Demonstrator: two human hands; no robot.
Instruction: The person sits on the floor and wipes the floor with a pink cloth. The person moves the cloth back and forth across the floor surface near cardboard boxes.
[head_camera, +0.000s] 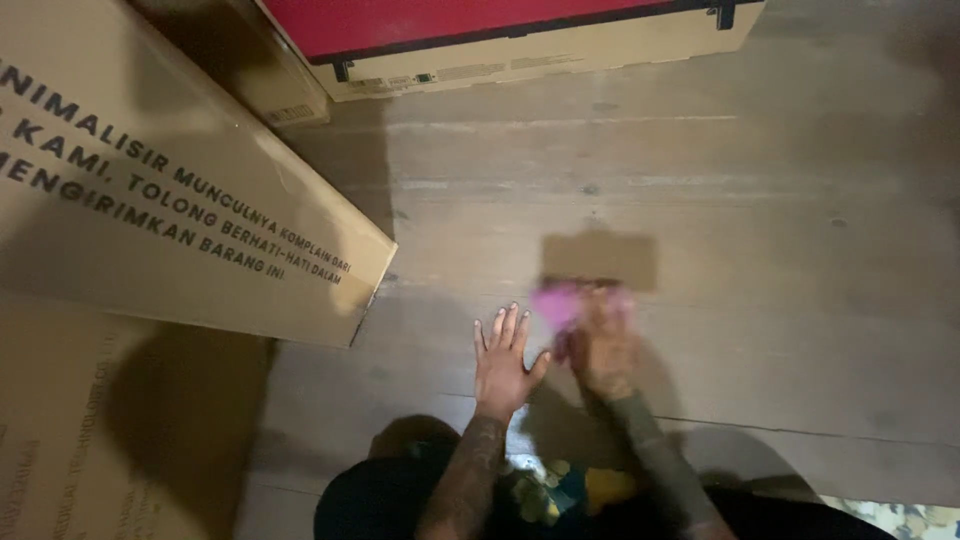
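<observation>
Pink cloth (562, 303), blurred at mid-frame beside a small cardboard piece (598, 260), sits gripped in my right hand (603, 350) on the grey floor (760, 200), while my left hand (503, 362) lies flat, fingers spread; I judge that steadying weight should let me press evenly.

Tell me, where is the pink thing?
In the head view, the pink thing is low on the floor, in the right hand, just below a small cardboard piece and right of the flat left hand.
</observation>
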